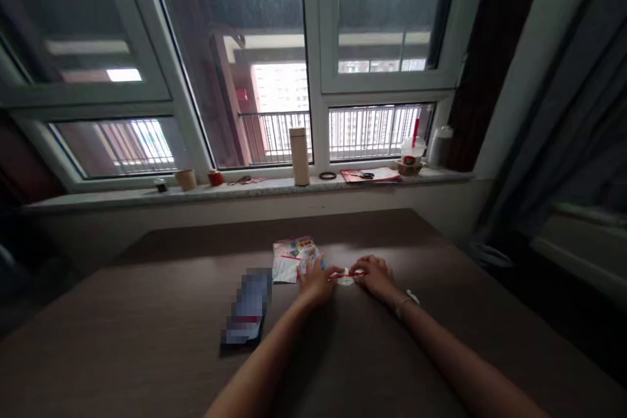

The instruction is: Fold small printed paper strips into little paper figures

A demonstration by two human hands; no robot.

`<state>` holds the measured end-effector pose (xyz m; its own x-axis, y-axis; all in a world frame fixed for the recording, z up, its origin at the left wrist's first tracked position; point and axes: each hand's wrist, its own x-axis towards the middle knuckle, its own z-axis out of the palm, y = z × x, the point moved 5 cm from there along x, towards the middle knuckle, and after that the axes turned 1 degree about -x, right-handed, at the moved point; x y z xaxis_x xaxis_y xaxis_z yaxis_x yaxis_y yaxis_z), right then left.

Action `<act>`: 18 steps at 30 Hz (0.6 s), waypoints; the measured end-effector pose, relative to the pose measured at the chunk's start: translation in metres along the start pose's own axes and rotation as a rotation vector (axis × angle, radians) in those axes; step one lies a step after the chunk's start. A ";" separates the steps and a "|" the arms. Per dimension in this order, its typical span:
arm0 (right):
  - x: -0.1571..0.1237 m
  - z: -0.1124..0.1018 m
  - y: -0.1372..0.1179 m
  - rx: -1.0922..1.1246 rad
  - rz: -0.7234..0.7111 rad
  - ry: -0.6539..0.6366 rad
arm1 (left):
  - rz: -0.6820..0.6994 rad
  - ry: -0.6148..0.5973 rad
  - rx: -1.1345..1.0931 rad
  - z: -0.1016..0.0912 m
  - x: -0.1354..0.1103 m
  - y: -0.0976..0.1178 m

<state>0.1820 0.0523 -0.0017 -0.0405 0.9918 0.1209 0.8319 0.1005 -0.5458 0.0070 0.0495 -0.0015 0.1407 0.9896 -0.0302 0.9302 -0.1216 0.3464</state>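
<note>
A thin red cord (349,274) stretches between my two hands over a small white piece (347,281) on the brown table (171,313). My left hand (316,282) has its thumb side at the cord's left end, and its other fingers reach over the edge of a colourful printed paper (289,261). At the cord's right end, my right hand (376,276) is closed with its fingertips bent down. The fingertips are small and partly hidden, so the exact grip is hard to see. Beside my right wrist lies a small white scrap (413,297).
Left of my forearm lies a dark, pixelated phone-like object (247,307). Along the windowsill (245,187) stand a beige flask (299,157), a red spool (215,177), a tape roll (328,176), scissors (366,175) on red-and-white paper, and a drink cup (410,150) with a red straw.
</note>
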 end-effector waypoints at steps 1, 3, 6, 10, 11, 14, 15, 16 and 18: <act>-0.001 0.000 0.000 -0.006 -0.002 0.008 | 0.006 -0.001 0.005 0.000 -0.001 0.001; -0.002 0.000 0.001 -0.012 -0.007 0.019 | 0.014 -0.001 0.011 -0.001 -0.002 0.002; -0.004 0.000 0.002 -0.003 -0.013 0.022 | 0.017 0.007 0.006 -0.002 -0.004 0.004; -0.007 0.000 0.001 0.018 -0.028 0.049 | 0.000 0.040 -0.020 -0.003 -0.007 0.006; -0.007 -0.001 0.000 0.018 -0.028 0.067 | -0.004 0.057 -0.029 -0.003 -0.007 0.007; -0.009 -0.001 -0.002 0.022 -0.039 0.107 | -0.006 0.110 -0.051 -0.003 -0.009 0.008; -0.009 -0.001 -0.003 0.022 -0.044 0.110 | -0.003 0.122 -0.053 -0.003 -0.009 0.008; -0.010 -0.001 -0.004 0.020 -0.046 0.110 | -0.002 0.130 -0.052 -0.003 -0.009 0.009; -0.010 -0.002 -0.005 0.007 -0.045 0.111 | -0.001 0.136 -0.050 -0.003 -0.009 0.009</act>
<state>0.1788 0.0415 0.0013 -0.0159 0.9715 0.2367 0.8267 0.1459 -0.5433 0.0126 0.0394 0.0050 0.0891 0.9915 0.0952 0.9117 -0.1196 0.3931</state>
